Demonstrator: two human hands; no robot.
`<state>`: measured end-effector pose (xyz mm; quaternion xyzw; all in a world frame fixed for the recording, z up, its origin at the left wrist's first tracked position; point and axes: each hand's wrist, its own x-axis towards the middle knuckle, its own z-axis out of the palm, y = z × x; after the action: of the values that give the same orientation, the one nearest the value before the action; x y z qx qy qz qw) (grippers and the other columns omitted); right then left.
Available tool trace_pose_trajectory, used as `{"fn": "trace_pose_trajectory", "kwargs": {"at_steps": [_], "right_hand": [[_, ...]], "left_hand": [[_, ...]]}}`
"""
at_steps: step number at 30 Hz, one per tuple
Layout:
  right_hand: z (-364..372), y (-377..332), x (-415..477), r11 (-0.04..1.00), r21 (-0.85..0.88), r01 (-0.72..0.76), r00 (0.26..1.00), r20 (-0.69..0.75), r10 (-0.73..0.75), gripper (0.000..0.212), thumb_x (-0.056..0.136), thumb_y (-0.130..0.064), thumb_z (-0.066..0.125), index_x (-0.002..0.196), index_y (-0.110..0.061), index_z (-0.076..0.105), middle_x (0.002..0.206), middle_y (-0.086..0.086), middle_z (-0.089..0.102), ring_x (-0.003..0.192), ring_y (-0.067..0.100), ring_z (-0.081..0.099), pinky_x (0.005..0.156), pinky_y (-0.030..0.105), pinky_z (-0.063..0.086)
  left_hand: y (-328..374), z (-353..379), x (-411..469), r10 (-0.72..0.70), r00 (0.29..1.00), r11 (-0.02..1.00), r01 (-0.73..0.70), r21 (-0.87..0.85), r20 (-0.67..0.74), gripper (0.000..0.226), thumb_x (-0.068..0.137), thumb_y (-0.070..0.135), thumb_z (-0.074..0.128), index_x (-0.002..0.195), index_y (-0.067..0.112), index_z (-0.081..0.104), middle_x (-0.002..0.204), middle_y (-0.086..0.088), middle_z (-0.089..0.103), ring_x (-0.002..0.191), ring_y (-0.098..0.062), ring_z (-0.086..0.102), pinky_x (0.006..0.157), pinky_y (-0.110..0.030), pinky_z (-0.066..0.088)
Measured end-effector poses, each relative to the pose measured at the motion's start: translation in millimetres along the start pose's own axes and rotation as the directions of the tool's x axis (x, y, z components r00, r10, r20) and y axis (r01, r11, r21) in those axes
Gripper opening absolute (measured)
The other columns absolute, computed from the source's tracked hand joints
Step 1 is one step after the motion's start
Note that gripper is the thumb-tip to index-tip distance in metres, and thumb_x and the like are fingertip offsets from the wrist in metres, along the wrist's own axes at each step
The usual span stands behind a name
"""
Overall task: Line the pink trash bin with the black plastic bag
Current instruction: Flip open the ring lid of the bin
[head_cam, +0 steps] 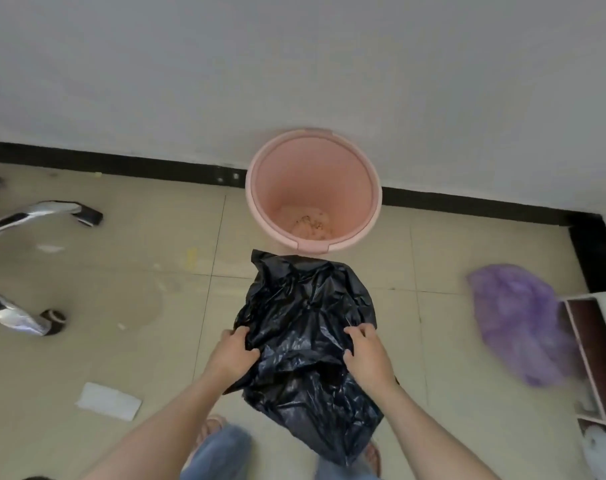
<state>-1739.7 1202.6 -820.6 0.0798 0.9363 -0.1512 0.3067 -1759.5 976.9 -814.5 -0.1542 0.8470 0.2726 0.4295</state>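
Beige tiles make up the floor, which meets a pale wall along a black skirting strip at its far edge. Black plastic bag, crumpled and glossy, hangs in the air above the middle of the floor, its top corner just in front of the bin's near rim. Against the skirting at the far edge stands the pink trash bin, upright and unlined, with crumbs of dirt on its bottom. A purple bag lies near the floor's right edge, beside a low shelf unit. Chrome chair legs with castors reach in from the left edge. The left hand is closed on the bag's left side, fingers pinching the film. The right hand grips the bag's right side likewise. A white paper scrap lies near the left forearm.
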Motion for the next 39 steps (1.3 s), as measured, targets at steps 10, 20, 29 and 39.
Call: {"fn": "trace_pose_trajectory", "kwargs": {"at_steps": [10, 20, 29, 39], "right_hand": [[81, 62, 154, 0.703, -0.607, 0.371, 0.848, -0.086, -0.522, 0.029, 0.075, -0.041, 0.041, 0.088, -0.023, 0.059, 0.069, -0.006, 0.063, 0.058, 0.013, 0.062, 0.057, 0.021, 0.047], [-11, 40, 188, 0.975, -0.083, 0.205, 0.572, -0.799, -0.188, 0.029, 0.078, -0.014, 0.041, 0.049, -0.009, 0.04, 0.041, 0.005, 0.041, 0.037, 0.027, 0.036, 0.042, 0.021, 0.016], [-55, -24, 161, 0.898, 0.015, 0.44, 0.298, -0.946, -0.13, 0.03, 0.081, -0.016, 0.041, 0.093, 0.0, 0.062, 0.091, 0.02, 0.063, 0.085, 0.036, 0.055, 0.073, 0.034, 0.039], [-49, -46, 151, 0.705, -0.484, 0.519, 0.481, -0.516, -0.709, 0.044, 0.07, -0.022, 0.074, 0.11, -0.008, 0.063, 0.092, 0.012, 0.067, 0.088, 0.033, 0.059, 0.075, 0.04, 0.046]], "left_hand": [[-11, 2, 194, 0.074, 0.924, 0.871, -0.243, 0.427, 0.375, 0.026, 0.083, 0.032, 0.06, 0.095, 0.009, 0.059, 0.1, -0.005, 0.055, 0.092, -0.021, 0.053, 0.079, -0.029, 0.04], [28, -92, 196, 0.198, 0.977, 0.978, -0.202, -0.044, -0.08, 0.029, 0.091, 0.02, 0.046, 0.116, 0.006, 0.052, 0.107, -0.01, 0.061, 0.084, -0.024, 0.061, 0.073, -0.031, 0.046], [71, -126, 156, 0.187, 0.613, 0.769, -0.578, -0.274, -0.767, 0.03, 0.093, 0.026, 0.038, 0.109, 0.008, 0.056, 0.119, -0.015, 0.056, 0.116, -0.034, 0.052, 0.09, -0.038, 0.041], [74, -89, 160, 0.551, 0.436, 0.768, -0.598, 0.228, -0.712, 0.05, 0.09, 0.048, 0.03, 0.117, 0.007, 0.038, 0.124, -0.014, 0.046, 0.107, -0.038, 0.047, 0.087, -0.051, 0.045]]}}
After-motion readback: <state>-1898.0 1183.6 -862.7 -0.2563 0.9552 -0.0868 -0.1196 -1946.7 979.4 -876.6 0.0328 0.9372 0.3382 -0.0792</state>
